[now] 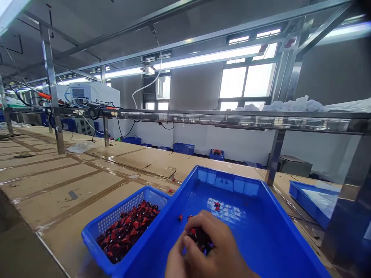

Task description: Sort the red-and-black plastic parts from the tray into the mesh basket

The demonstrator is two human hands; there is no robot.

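My right hand (218,249) is curled round a handful of small red-and-black parts (199,239), above the near part of a large blue tray (290,227). Close against its fingertips is my left hand (174,259), mostly cut off by the lower edge; its visible fingers are bent together, and anything they pinch is hidden. A few loose red pieces (216,207) lie on the tray floor beyond the hands. To the left, a blue perforated basket (100,224) holds a heap of the same red-and-black parts (130,229).
Taped cardboard (110,185) covers the bench. A metal post (275,158) stands behind the tray, and a shelf rail (203,117) crosses above. Another blue tray (307,199) sits at right. A small grey piece (73,195) lies on the cardboard at left.
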